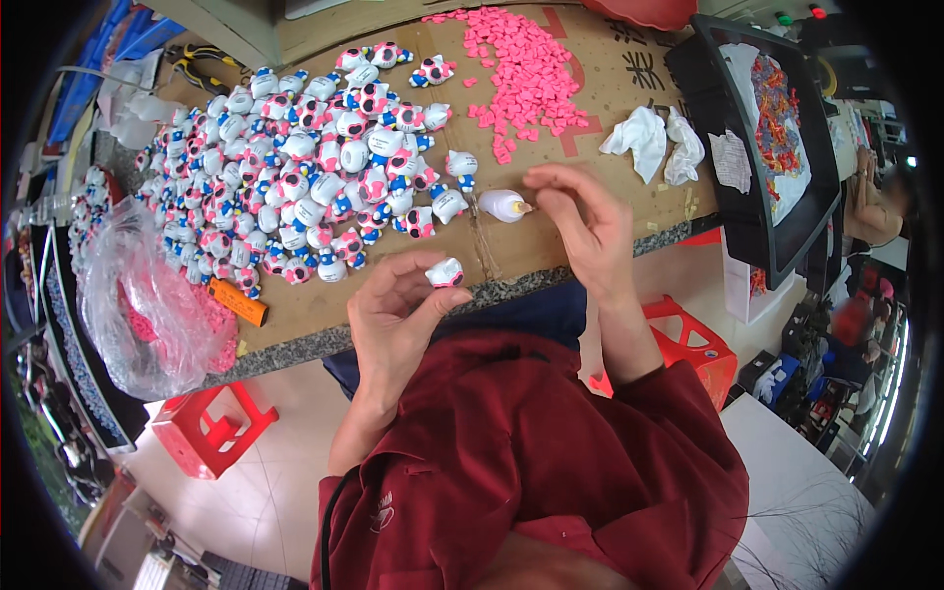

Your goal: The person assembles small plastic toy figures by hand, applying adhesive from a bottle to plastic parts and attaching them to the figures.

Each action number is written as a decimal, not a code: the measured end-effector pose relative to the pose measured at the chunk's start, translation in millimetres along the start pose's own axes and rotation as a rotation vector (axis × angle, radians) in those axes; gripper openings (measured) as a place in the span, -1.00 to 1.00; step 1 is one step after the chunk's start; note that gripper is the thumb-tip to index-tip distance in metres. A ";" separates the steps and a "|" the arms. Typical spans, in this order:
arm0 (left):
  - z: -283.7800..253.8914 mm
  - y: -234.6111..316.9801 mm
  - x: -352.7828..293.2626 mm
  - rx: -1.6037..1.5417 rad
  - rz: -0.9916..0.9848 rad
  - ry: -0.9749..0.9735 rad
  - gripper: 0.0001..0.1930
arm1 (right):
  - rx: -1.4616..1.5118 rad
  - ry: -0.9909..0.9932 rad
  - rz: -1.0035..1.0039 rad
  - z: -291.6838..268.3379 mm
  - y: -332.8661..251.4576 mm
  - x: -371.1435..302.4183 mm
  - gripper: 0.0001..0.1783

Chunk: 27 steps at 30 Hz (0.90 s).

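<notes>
Near the frame's centre, the left hand (pixel 390 310) pinched a white figure (pixel 445 272) between fingertips, seemingly to steady it; the right hand (pixel 598 231), fingers loosely parted, hung beside a bottle (pixel 501 205).

small white figurine (pixel 444 272) in left hand (pixel 393 310), near frame centre, pale bottle (pixel 502 205) on its side, upper centre, tip rightward

Passage runs over the cardboard (pixel 602 90) between the pink pieces (pixel 526 74) and white tissues (pixel 641 140) — the figurine heap (pixel 295 177) blocks the left, the black tray (pixel 700 79) the right.
</notes>
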<state>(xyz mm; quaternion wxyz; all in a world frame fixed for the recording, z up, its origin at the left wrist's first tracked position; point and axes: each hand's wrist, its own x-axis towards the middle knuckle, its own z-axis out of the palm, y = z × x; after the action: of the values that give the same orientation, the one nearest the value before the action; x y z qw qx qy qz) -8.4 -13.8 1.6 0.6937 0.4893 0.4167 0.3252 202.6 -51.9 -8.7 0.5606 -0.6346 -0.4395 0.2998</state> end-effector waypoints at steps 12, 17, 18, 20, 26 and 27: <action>5.0 -3.7 -0.6 -0.092 -0.007 -0.080 -0.66 | -0.521 -0.242 -0.091 -5.4 -11.7 38.2 -0.88; 11.3 -3.0 0.5 -0.058 0.011 -0.040 -0.67 | -0.342 -0.108 -0.025 -9.2 -22.7 10.2 -0.90; 12.8 -2.9 0.5 -0.058 0.008 -0.043 -0.67 | -0.174 -0.074 0.128 -9.2 -29.1 -2.5 -0.90; 16.0 -3.0 0.3 0.017 0.027 -0.005 -0.68 | -0.210 -0.146 0.012 -6.9 -32.0 -23.0 -0.86; 19.2 -6.1 0.4 0.293 0.103 -0.025 -0.66 | -0.326 -0.131 -0.293 9.6 -32.4 -36.6 -0.81; 19.9 -7.1 0.6 0.295 0.103 -0.024 -0.66 | -0.325 -0.131 -0.293 11.3 -31.9 -37.6 -0.81</action>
<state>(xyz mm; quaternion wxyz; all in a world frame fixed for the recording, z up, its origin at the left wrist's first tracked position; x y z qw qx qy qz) 10.1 -23.6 -1.9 0.6017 0.6104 0.4258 0.2899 169.3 -80.9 16.0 0.4589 -0.6251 -0.6049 0.1810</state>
